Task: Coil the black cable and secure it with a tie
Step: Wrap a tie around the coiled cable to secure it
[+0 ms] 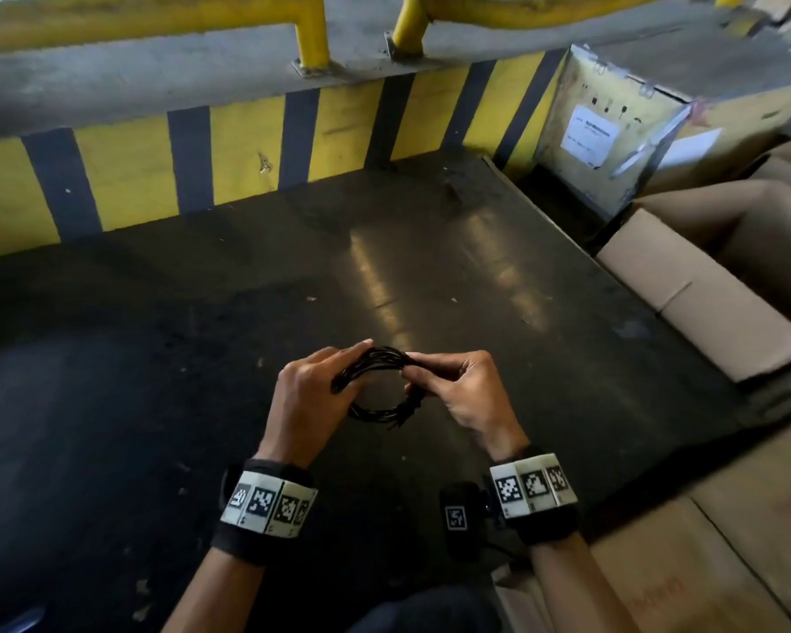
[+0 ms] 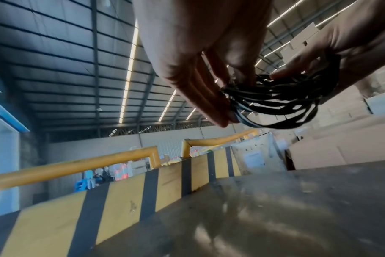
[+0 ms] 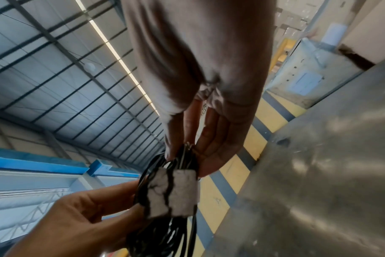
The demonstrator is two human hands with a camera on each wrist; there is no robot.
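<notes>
The black cable (image 1: 375, 358) is wound into a small ring of several loops, held in the air above a dark surface. My left hand (image 1: 352, 372) grips the ring's left side, fingers curled over the strands. My right hand (image 1: 409, 365) pinches the ring's upper right between thumb and fingers. A thicker, twisted lump (image 1: 412, 404) sits on the ring's near right part; whether it is a tie I cannot tell. The left wrist view shows the loops (image 2: 275, 100) fanned out between both hands. In the right wrist view the fingertips (image 3: 171, 153) press the cable bundle (image 3: 165, 234).
The dark metal platform (image 1: 384, 267) lies below the hands. A yellow-and-black striped kerb (image 1: 247, 153) with a yellow rail (image 1: 311, 34) borders its far side. A metal box with a label (image 1: 608, 130) stands at the far right, with cardboard boxes (image 1: 704, 290) along the right.
</notes>
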